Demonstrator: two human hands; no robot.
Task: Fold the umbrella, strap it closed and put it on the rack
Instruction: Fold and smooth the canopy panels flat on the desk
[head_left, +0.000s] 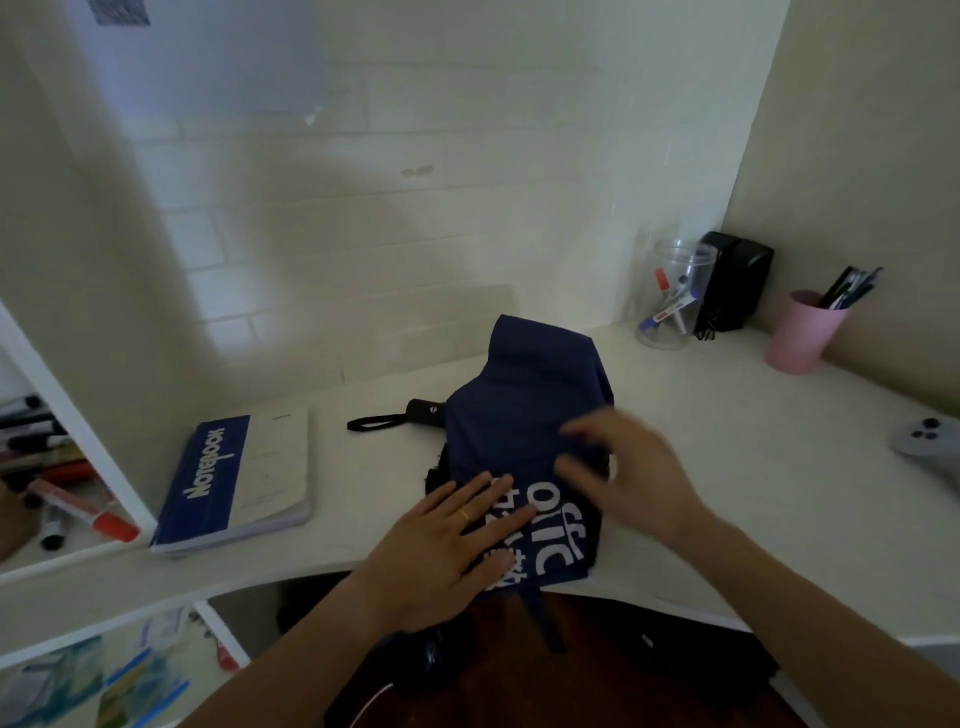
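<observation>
Both forearms enter from the lower edge. Left hand (451, 540) lies flat, fingers spread, palm down on the near end of the navy umbrella (524, 415), pinning the printed canopy panel to the white desk (727, 447). Right hand (618, 467) is motion-blurred above the cloth to the right; fingers appear loosely curled and parted, and whether they pinch a fold cannot be determined.

Umbrella location: mid-desk, collapsed, black handle (427, 413) and wrist loop (371, 423) projecting to the left, canopy loose and bunched, far end standing up in a peak. A strip of navy fabric hangs over the desk edge near the body, possibly the closing strap (545, 618); not confirmed. No rack is identifiable in view.

Assessment: step in hand is flattening and pleating the canopy; strapping not yet begun. Recommended practice: hold the anchor hand firm, draw each panel flat in one direction around the shaft, roll tight, and locate the strap before releasing pressure.

Notebook (239, 478) lies just left, apart from the work.
</observation>
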